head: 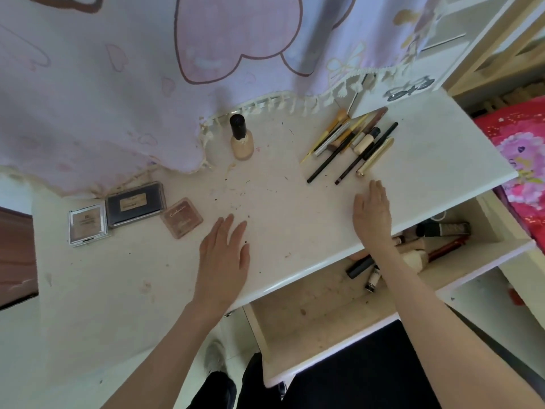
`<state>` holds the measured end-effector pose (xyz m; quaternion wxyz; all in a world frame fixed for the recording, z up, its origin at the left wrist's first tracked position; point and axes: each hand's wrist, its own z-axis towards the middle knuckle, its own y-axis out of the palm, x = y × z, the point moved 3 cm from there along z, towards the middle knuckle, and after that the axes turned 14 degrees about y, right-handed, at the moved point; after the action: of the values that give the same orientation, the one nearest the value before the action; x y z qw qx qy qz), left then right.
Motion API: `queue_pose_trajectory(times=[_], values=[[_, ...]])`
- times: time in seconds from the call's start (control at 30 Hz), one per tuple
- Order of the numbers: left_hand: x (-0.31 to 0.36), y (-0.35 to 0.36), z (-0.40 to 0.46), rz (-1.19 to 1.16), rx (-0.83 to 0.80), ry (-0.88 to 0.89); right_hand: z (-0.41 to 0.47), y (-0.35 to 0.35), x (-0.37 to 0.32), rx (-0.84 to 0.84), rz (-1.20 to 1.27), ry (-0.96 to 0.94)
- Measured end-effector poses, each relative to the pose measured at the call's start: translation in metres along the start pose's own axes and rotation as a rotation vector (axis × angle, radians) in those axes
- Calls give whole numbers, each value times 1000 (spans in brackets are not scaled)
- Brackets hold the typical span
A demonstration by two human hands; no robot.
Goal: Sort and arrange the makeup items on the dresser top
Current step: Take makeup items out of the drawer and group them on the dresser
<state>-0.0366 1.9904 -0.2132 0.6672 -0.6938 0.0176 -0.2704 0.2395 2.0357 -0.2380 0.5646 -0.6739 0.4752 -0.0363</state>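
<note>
Both hands lie flat and hold nothing: the left hand [224,249] near the front edge of the dresser top [295,219], the right hand [373,214] further right. The three compacts [135,212] sit in a row by the left edge. The foundation bottle [241,137] stands upright at the back edge. The pencils and brushes [351,143] lie bunched toward the back right corner. The open drawer [324,314] below holds more tubes.
</note>
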Motion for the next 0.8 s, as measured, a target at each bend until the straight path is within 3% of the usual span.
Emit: queue_pose_trajectory(times=[0.17,0.3,0.5,0.67,0.8], values=[[63,17,-22,-205,15,390,-58,-7,37,64,35,-81],[93,49,-50,-295,-167,569,-87,-11,83,245,62,-89],[120,105,-49,-282,-442,588,-78,-17,130,92,-87,150],[148,144,-12,-100,-554,560,-35,-23,144,5,-292,236],[165,172,26,25,-523,534,3,-21,162,-20,-609,277]])
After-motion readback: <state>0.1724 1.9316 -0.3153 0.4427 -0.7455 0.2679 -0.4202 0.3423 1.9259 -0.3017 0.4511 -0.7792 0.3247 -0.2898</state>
